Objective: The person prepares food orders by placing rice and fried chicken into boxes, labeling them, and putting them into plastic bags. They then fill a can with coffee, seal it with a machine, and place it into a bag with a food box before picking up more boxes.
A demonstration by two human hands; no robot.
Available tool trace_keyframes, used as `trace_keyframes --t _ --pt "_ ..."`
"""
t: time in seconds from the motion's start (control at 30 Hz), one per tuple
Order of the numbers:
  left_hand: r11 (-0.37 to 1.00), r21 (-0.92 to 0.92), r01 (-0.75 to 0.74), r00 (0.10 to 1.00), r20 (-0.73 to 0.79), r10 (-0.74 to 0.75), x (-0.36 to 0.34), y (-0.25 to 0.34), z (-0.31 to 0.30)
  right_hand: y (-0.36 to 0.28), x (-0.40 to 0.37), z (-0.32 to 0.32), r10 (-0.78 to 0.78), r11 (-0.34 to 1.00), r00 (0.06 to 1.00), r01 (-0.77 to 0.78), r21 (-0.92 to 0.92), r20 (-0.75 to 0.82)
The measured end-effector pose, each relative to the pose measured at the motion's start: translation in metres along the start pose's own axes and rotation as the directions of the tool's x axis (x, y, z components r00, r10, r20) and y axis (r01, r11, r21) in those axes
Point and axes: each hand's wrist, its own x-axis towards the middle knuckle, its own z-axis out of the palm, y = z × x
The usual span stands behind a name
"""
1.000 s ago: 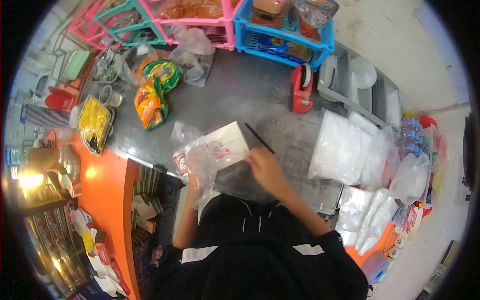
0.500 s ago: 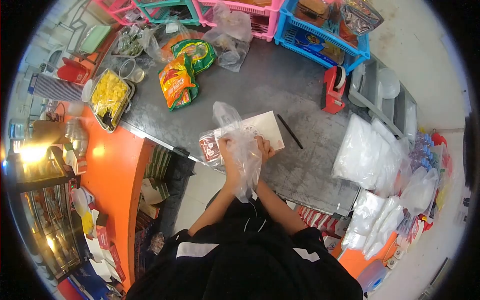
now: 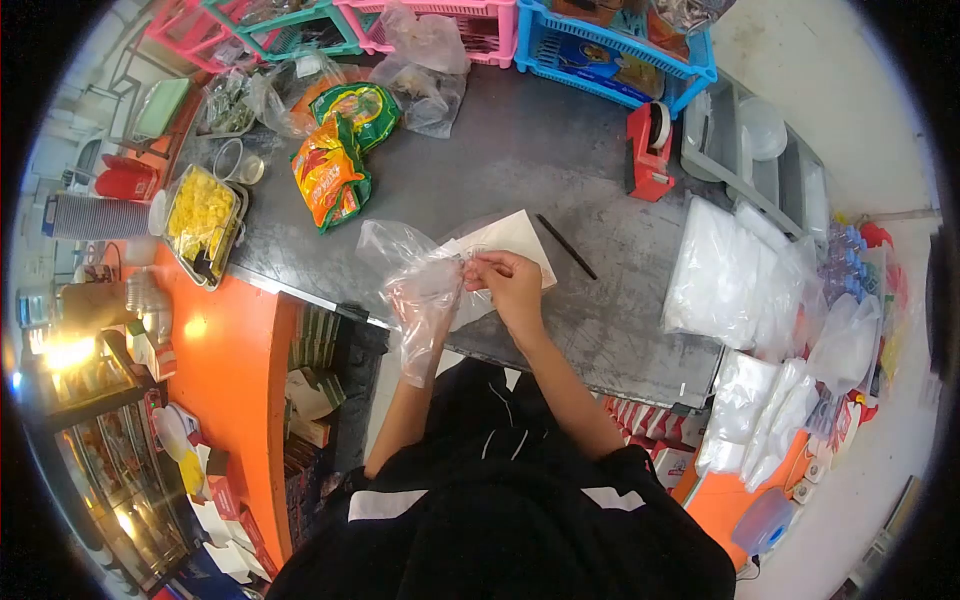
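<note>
A clear plastic bag [image 3: 385, 243] drapes over my left hand [image 3: 432, 285] and forearm. Through the film I see that hand only in part; its fingertips look closed on the plastic, beside my right hand. My right hand [image 3: 508, 283] pinches the bag's edge between thumb and finger, its fingers curled. Under and behind both hands lies a white printed box [image 3: 520, 238] on the dark worktop [image 3: 590, 345]. Just right of the box is a black stick-like pen or marker [image 3: 567, 246].
Orange-and-green snack packets [image 3: 330, 175] lie at the back left, near a tray of yellow food pieces [image 3: 200, 212]. Plastic baskets [image 3: 590, 60] line the back. A red tape dispenser [image 3: 650, 165] and stacks of clear bags [image 3: 725, 285] are at the right.
The bag and my left hand have moved left, and the plastic now spreads over that hand. My right hand has shifted up to the bag's edge. The red can is now hidden.
</note>
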Motion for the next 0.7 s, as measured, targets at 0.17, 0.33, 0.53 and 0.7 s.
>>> trace_keyframes --t 0.17,0.33,0.53,0.7 --pt "0.995 -0.089 -0.044 0.998 -0.052 0.04 0.003 -0.014 0.005 0.009 -0.004 -0.008 0.049 0.987 0.992 -0.031 -0.156 0.112" --pt "0.992 -0.083 -0.097 0.995 -0.039 0.094 0.005 -0.022 0.004 0.011 -0.006 -0.005 -0.025 0.984 0.992 0.046 -0.175 0.124" --pt "0.996 -0.09 0.001 0.998 0.067 0.005 0.004 -0.032 0.002 0.016 -0.002 -0.007 -0.026 0.978 0.989 0.055 -0.202 0.145" --pt "0.805 0.532 -0.262 0.945 0.311 0.102 0.0 -0.017 -0.002 -0.011 -0.005 0.001 0.033 0.976 0.997 -0.017 -0.216 0.071"
